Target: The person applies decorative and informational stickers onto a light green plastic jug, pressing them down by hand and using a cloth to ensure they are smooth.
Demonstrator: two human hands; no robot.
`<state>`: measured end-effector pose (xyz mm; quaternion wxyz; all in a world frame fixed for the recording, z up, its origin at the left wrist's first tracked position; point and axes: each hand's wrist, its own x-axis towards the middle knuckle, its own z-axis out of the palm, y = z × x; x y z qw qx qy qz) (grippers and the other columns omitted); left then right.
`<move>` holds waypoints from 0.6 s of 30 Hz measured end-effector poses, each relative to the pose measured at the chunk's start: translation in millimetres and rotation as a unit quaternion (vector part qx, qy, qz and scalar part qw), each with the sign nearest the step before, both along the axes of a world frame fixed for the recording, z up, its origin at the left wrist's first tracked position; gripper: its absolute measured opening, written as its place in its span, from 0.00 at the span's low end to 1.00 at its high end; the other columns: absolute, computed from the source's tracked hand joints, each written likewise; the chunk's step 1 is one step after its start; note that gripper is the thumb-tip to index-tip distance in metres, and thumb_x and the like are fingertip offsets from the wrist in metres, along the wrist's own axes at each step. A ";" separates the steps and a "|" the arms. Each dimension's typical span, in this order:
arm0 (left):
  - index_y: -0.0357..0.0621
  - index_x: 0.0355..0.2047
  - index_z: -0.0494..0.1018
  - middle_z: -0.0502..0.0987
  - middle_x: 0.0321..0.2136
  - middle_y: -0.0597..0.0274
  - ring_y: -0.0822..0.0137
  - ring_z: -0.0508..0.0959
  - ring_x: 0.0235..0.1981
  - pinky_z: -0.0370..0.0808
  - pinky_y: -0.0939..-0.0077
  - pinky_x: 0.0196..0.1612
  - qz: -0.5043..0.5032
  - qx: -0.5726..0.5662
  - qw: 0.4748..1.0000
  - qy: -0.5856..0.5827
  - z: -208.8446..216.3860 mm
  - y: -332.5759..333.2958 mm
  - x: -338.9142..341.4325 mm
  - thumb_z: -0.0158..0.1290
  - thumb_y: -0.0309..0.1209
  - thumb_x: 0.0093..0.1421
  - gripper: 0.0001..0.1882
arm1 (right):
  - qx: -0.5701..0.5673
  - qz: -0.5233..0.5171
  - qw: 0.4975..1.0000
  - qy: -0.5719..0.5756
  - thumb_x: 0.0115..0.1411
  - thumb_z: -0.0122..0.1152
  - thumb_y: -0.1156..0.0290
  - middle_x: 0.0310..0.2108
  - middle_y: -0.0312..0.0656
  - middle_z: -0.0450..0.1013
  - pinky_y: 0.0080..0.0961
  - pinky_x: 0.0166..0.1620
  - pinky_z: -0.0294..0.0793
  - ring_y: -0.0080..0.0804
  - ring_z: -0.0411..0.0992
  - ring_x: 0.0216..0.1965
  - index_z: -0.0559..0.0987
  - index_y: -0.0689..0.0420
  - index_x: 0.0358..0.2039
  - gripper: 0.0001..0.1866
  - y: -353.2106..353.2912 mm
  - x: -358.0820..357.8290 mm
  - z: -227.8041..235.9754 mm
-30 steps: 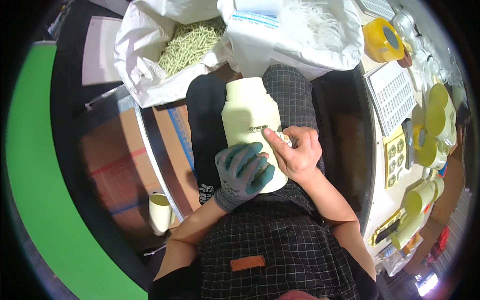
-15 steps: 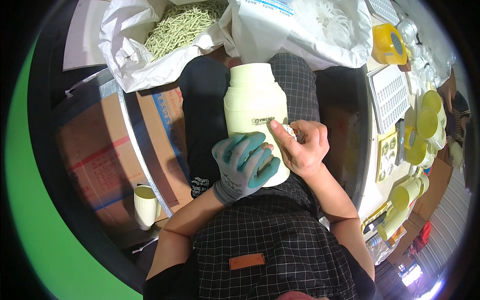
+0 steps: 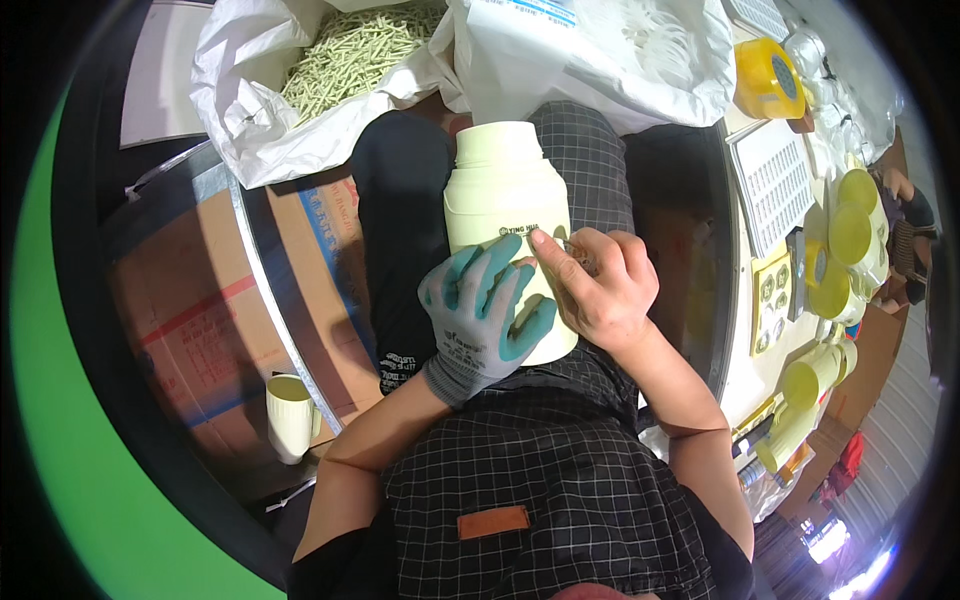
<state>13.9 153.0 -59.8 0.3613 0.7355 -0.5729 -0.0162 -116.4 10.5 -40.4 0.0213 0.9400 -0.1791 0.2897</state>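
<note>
A pale yellow flask body (image 3: 507, 195) with a narrower neck lies across my lap, its neck pointing away from me. Dark printing runs across its upper side. My left hand (image 3: 475, 315), in a grey and green glove, is laid over the lower part and holds it, fingers bent around the curve. With its thumb side against the flask, my bare right hand (image 3: 610, 290) presses a fingertip at the end of the printing. The other right fingers are curled over something small at the flask's right side, mostly hidden.
Ahead stand white sacks, one with short pale green sticks (image 3: 365, 55), another with translucent rings (image 3: 655, 45). The right-hand table bears a yellow tape roll (image 3: 768, 80), a printed sheet (image 3: 772, 185) and several yellow cups (image 3: 812, 375). A pale mug (image 3: 290, 418) stands left, near cardboard (image 3: 200, 320).
My right fingertip has shifted slightly up and left along the printing. The gloved left fingers have moved up and straightened a little. The patterned scrap by my right fingers shows less.
</note>
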 end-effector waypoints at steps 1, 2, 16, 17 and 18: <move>0.44 0.49 0.77 0.74 0.57 0.56 0.54 0.71 0.56 0.68 0.55 0.56 -0.002 0.002 1.000 -0.008 -0.1 0.1 1.5 0.67 0.39 0.53 0.25 | -0.008 -0.002 1.000 0.014 0.49 0.76 0.64 0.36 0.28 0.74 0.21 0.34 0.73 0.27 0.70 0.35 0.89 0.38 0.51 0.25 -0.5 -0.4 2.2; 0.44 0.50 0.77 0.74 0.57 0.56 0.54 0.71 0.56 0.68 0.55 0.56 -0.001 0.004 1.000 -0.005 -0.7 0.8 1.9 0.67 0.39 0.53 0.25 | 0.006 -0.003 1.000 0.005 0.49 0.76 0.69 0.37 0.28 0.75 0.21 0.34 0.73 0.28 0.70 0.35 0.89 0.40 0.50 0.24 -1.5 -1.0 6.3; 0.32 0.61 0.67 0.69 0.59 0.42 0.46 0.72 0.57 0.70 0.50 0.60 0.117 -0.098 0.958 0.243 -30.5 21.5 -1.8 0.57 0.35 0.69 0.26 | 0.302 0.052 0.948 -0.084 0.54 0.73 0.58 0.50 0.41 0.72 0.36 0.41 0.82 0.42 0.76 0.43 0.78 0.49 0.62 0.33 9.0 -48.6 4.0; 0.33 0.62 0.67 0.69 0.59 0.42 0.47 0.72 0.58 0.70 0.51 0.61 0.077 -0.066 0.985 0.136 -37.6 28.2 -1.2 0.56 0.34 0.69 0.26 | 0.360 0.060 0.930 -0.044 0.55 0.73 0.59 0.52 0.42 0.69 0.36 0.41 0.82 0.42 0.75 0.44 0.78 0.49 0.62 0.33 23.8 -60.1 7.9; 0.33 0.62 0.67 0.69 0.60 0.43 0.48 0.72 0.58 0.71 0.52 0.60 0.056 -0.044 0.990 0.120 -32.9 23.9 1.0 0.55 0.33 0.69 0.25 | 0.415 0.071 0.907 -0.011 0.55 0.72 0.61 0.53 0.43 0.66 0.36 0.41 0.83 0.42 0.75 0.45 0.77 0.49 0.63 0.33 37.3 -65.8 8.6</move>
